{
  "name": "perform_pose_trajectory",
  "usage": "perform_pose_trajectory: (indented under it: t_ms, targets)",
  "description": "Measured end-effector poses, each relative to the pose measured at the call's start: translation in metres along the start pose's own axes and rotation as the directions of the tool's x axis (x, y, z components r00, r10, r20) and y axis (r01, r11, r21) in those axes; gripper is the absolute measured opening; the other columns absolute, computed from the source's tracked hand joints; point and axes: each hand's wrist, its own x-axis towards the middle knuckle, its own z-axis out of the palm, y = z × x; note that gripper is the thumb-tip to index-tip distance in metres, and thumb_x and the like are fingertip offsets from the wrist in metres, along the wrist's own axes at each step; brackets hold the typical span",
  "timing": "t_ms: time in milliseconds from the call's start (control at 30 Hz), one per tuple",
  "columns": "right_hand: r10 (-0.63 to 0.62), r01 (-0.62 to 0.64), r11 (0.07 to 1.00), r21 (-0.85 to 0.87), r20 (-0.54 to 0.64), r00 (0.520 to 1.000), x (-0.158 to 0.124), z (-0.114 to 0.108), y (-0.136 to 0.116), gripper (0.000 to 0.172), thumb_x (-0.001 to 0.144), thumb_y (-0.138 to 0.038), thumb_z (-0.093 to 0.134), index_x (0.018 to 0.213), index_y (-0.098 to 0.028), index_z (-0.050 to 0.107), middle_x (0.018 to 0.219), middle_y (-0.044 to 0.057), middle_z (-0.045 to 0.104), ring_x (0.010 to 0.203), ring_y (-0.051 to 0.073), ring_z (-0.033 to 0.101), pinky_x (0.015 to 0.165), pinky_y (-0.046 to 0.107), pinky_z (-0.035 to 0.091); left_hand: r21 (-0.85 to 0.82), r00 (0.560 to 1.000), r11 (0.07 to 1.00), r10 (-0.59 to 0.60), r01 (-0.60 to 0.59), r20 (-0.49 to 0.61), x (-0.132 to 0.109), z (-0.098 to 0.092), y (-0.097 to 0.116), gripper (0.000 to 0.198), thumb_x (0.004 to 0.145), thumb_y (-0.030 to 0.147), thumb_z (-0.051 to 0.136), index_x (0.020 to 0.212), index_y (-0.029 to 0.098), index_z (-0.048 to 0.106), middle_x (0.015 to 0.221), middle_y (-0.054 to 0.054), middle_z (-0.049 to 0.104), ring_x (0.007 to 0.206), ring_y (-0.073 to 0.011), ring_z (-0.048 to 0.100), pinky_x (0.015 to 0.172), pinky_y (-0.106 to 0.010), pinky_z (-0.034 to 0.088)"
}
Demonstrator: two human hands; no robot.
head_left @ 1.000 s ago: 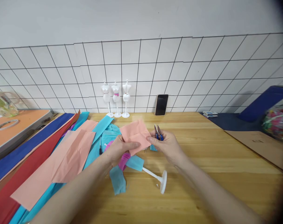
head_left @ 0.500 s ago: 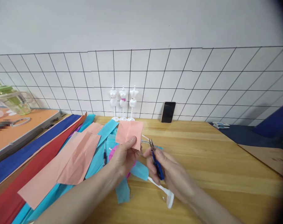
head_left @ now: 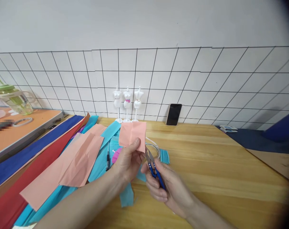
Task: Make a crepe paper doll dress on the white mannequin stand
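Observation:
My left hand (head_left: 128, 160) pinches a square of peach crepe paper (head_left: 132, 135) by its lower right corner, thumb on top. In my right hand (head_left: 167, 187) are blue-handled thread snips (head_left: 155, 171), their blades parted and the tips close to the paper's lower right corner. Whether the blades touch the paper I cannot tell. Beneath my left hand lie turquoise paper pieces (head_left: 127, 195) and a magenta pleated piece (head_left: 116, 155), partly covered. A pleated turquoise piece (head_left: 164, 156) and a coiled tape measure (head_left: 156, 148) lie just beyond the snips.
Long paper strips in peach (head_left: 81, 159), red (head_left: 39, 175) and blue (head_left: 34, 149) cover the left side. A black pen (head_left: 107, 160) lies on turquoise paper. White mini dress forms (head_left: 127, 103) and a phone (head_left: 174, 114) stand by the tiled wall. A lidded bottle (head_left: 15, 98) is far left.
The snips have come closer to the peach paper's corner and their blades have spread. My right hand has turned and now covers the white stand that lay beside it. The view has shifted slightly.

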Motion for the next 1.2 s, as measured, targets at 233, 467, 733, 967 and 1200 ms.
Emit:
perform_pose_trajectory:
  t_ms: [233,467,733,967,1200]
  targets:
    - [-0.022,0.022,1.000,0.005,0.014,1.000,0.000,0.001,0.003,0.036,0.082,-0.050,0.056,0.081,-0.015,0.064,0.051,-0.007,0.043,0.034,0.000,0.026,0.034,0.015,0.016,-0.119,0.999,0.993,0.024,-0.026,-0.025,0.001,0.001,-0.001,0.027,0.068,0.037,0.072,0.074,0.012,0.062,0.059,-0.003,0.064,0.049,-0.0131,0.058,0.056,-0.024,0.046]
    - [-0.035,0.035,0.999,0.013,0.004,0.999,0.001,0.002,0.004,0.036,0.083,-0.050,0.055,0.082,-0.015,0.064,0.051,-0.006,0.043,0.034,0.001,0.026,0.034,0.016,0.016,-0.007,0.992,0.996,-0.091,0.092,0.086,-0.002,0.004,-0.005,0.045,0.074,0.056,0.058,0.069,0.011,0.060,0.031,0.001,0.046,0.030,-0.0116,0.041,0.045,-0.025,0.040]
    - [-0.023,0.023,0.999,0.033,0.003,1.000,-0.002,0.002,0.004,0.035,0.083,-0.050,0.056,0.081,-0.016,0.063,0.050,-0.007,0.043,0.034,0.001,0.025,0.034,0.016,0.016,-0.015,0.993,0.993,-0.114,0.114,0.020,-0.002,0.001,-0.009,0.047,0.073,0.058,0.059,0.066,0.012,0.055,0.034,0.002,0.047,0.028,-0.0088,0.036,0.041,-0.023,0.032]
    - [-0.038,0.038,0.999,-0.008,0.001,0.999,-0.001,0.002,0.003,0.036,0.082,-0.051,0.055,0.082,-0.016,0.062,0.051,-0.007,0.042,0.035,0.001,0.024,0.035,0.017,0.014,-0.068,0.997,0.997,-0.031,0.036,0.075,-0.003,0.003,-0.010,0.041,0.073,0.052,0.063,0.074,0.011,0.058,0.045,0.002,0.054,0.029,-0.0053,0.034,0.039,-0.022,0.029]
    - [-0.396,0.316,0.889,-0.331,-0.210,0.894,0.004,-0.006,-0.001,0.031,0.074,-0.045,0.067,0.069,-0.017,0.056,0.044,-0.011,0.025,0.037,0.003,0.018,0.038,0.020,0.012,-0.015,0.933,0.933,0.359,-0.360,-0.035,0.008,-0.006,-0.006,0.038,0.066,0.027,0.076,0.101,0.018,0.064,0.081,-0.001,0.068,0.074,-0.0141,0.061,0.066,-0.024,0.047]
